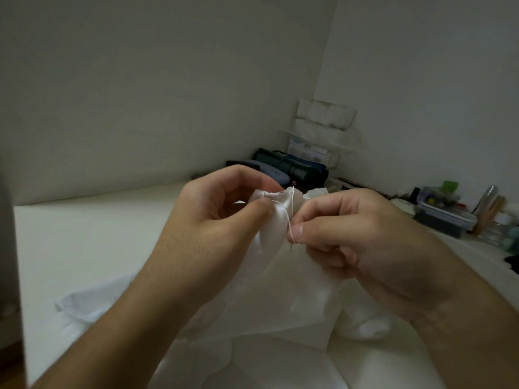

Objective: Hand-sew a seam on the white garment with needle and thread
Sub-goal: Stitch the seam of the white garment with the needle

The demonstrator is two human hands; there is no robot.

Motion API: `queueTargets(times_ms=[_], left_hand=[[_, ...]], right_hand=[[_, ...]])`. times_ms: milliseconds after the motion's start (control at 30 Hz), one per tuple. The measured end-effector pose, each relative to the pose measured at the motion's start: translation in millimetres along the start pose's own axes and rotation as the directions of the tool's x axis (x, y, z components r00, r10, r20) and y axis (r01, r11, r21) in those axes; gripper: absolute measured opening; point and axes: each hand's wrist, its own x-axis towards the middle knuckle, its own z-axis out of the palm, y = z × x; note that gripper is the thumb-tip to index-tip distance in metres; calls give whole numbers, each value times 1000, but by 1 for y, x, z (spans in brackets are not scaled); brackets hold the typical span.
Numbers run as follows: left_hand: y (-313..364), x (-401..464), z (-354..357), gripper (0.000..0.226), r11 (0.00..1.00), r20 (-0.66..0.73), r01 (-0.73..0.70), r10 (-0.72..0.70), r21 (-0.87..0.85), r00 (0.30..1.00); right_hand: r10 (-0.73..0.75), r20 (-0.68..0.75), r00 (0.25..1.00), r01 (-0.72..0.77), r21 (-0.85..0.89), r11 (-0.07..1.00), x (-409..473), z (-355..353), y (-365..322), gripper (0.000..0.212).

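Both hands sit close together at the middle of my head view, raised above the table. On my left, the left hand (222, 217) has its fingers curled over and its thumb pressed up against them, pinching a bunched fold of the white garment (269, 265) at its top edge. On the other side, the right hand (351, 234) pinches the needle (292, 217) between thumb and forefinger, the remaining fingers folded under into the palm. I see the needle standing nearly upright, its upper end poking above the fold of cloth and its lower end showing just below the thumb. A pale thread (285, 220) runs from the spot pinched by the left hand down across the fabric to the right thumb, where it lies beside the needle.

From the pinched fold the garment hangs down between the two wrists and spreads over the white table (84, 234), with a thinner, sheer edge trailing out to the left and more folds piled toward the bottom of my view.

Farther back, in the corner where the two pale walls meet, I can make out a dark green rolled bundle (292, 167) and a blue-grey case (266, 172) in front of it. Along the right edge sits a clear plastic box (443, 214) holding small items, too blurred for me to identify.
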Motion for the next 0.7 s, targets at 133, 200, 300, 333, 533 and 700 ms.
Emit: queueTargets(times_ms=[133,200,300,333,533,700], left_hand=[[0,0,0,15,1000,-2,-4,4,11,1000],[0,0,1,13,1000,-4,-11,11,16,1000],[1,0,2,12,1000,-11,-29,29,12,1000],[2,0,2,11,999,-16,-33,33,20,999],[1,0,4,7,998,-16,15,-14,60,1000],[0,2,3,15,998,-1,53,-53,40,999]], right_hand=[[31,36,999,-33,70,997,-1,-2,0,13],[38,52,998,-43,93,995,-2,-1,0,11],[40,69,997,-48,111,993,-4,2,1,10],[40,73,997,-48,115,992,-5,4,2,9],[46,120,992,-63,141,988,-8,13,4,12],[52,131,990,-71,148,986,-10,17,5,12]])
